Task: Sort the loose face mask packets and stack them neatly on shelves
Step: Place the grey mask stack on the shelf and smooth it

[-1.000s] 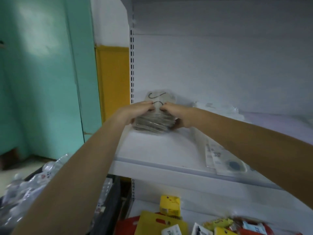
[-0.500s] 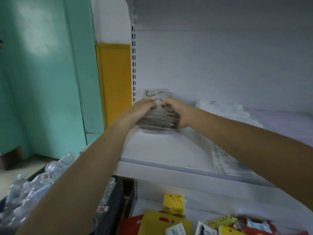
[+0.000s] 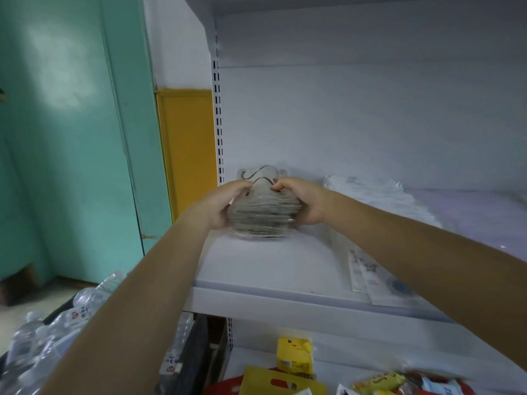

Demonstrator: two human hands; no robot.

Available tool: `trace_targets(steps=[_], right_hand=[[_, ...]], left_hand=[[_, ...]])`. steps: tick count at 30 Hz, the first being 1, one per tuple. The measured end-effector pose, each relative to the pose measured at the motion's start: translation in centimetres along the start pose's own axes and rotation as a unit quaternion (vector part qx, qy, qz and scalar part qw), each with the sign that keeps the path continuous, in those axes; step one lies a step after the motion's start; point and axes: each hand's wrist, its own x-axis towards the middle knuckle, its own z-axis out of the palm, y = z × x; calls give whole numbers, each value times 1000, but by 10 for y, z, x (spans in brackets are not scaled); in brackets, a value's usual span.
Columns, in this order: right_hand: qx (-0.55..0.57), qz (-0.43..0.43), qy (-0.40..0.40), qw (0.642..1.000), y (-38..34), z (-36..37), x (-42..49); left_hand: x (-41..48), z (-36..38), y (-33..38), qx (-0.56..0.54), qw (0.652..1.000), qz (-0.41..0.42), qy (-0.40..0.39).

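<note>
Head view: one camera, looking up along both forearms.
Stack of mask packets [image 3: 263, 220]: at the back-left corner of the upper shelf [image 3: 271, 269], close to the rear panel. I cannot tell if its underside rests on the shelf.
Left hand [image 3: 225, 203]: grip clasped round the stack's left end.
Right hand [image 3: 302, 201]: grip clasped round the right end.
Change: almost none over the last second — the stack has stayed in the corner and both hands have kept their hold.
Meaning: probably squaring the edges, with the release not yet made.
Flat packets [image 3: 376, 277]: loose at the shelf's right front, well apart from the stack — likely next.
</note>
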Motion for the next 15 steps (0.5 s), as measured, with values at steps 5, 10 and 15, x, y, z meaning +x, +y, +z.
trace_targets(steps=[5, 10, 15], right_hand=[[32, -16, -24, 999, 4, -3, 0], [62, -145, -16, 987, -3, -3, -8], [-80, -394, 41, 915, -31, -18, -21]], left_hand=[[2, 5, -4, 41, 998, 56, -3], [-1, 18, -1, -12, 989, 144, 43], [0, 20, 31, 14, 942, 334, 5]])
